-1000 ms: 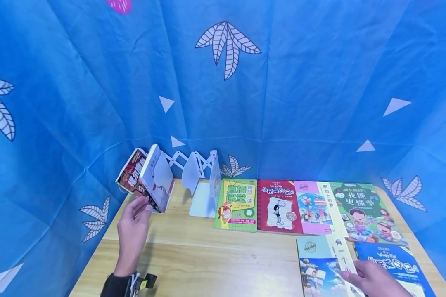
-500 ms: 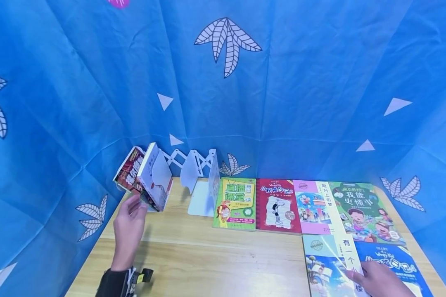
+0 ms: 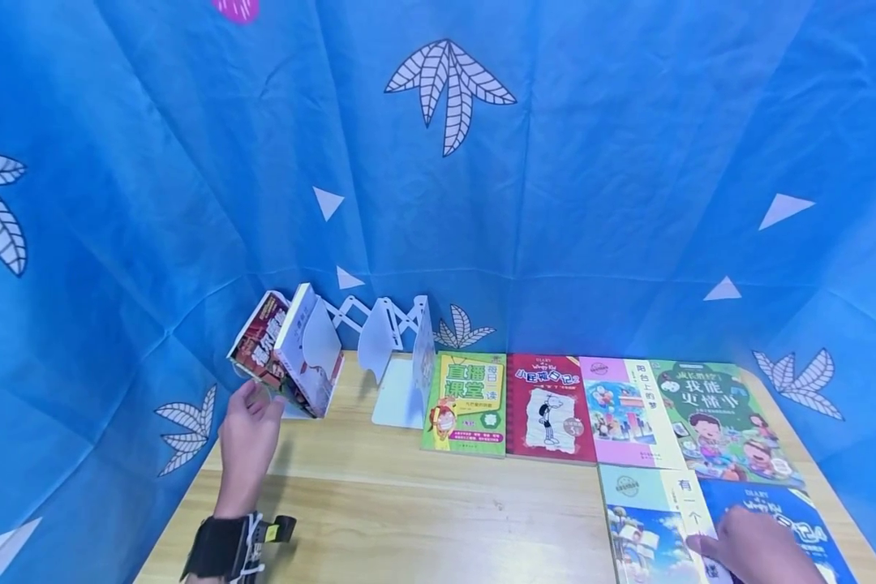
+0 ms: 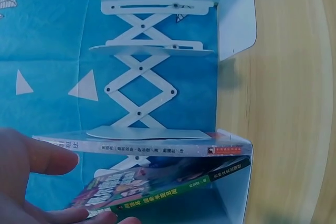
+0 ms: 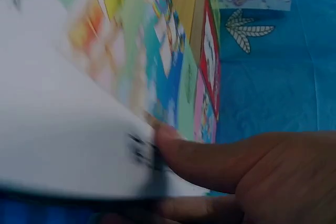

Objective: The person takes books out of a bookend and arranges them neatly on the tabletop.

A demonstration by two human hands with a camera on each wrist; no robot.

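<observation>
Near the left end of a white expanding book rack (image 3: 375, 341), my left hand (image 3: 251, 430) has loosely bent fingers. Its fingertips are close to a leaning dark-red book (image 3: 261, 337); contact is unclear. A pale book (image 3: 296, 328) stands beside that one, and the left wrist view shows its white spine (image 4: 152, 147) above the green spine (image 4: 163, 196). At the front right, my right hand (image 3: 762, 543) pinches the right edge of a blue-sky picture book (image 3: 646, 531), its thumb on the pale strip and fingers underneath. That book's lower part falls outside the head view.
Along the back lie a yellow-green book (image 3: 467, 403), a red book (image 3: 551, 408), a pink book (image 3: 623, 418) and a green book (image 3: 730, 422). A blue book (image 3: 810, 519) lies partly under my right hand. Blue patterned cloth (image 3: 511, 203) walls the wooden table (image 3: 423, 519).
The blue-sky book has shifted right and slightly toward me with my right hand, uncovering the pink book's lower edge. My left hand has drawn slightly left, its fingers more bent.
</observation>
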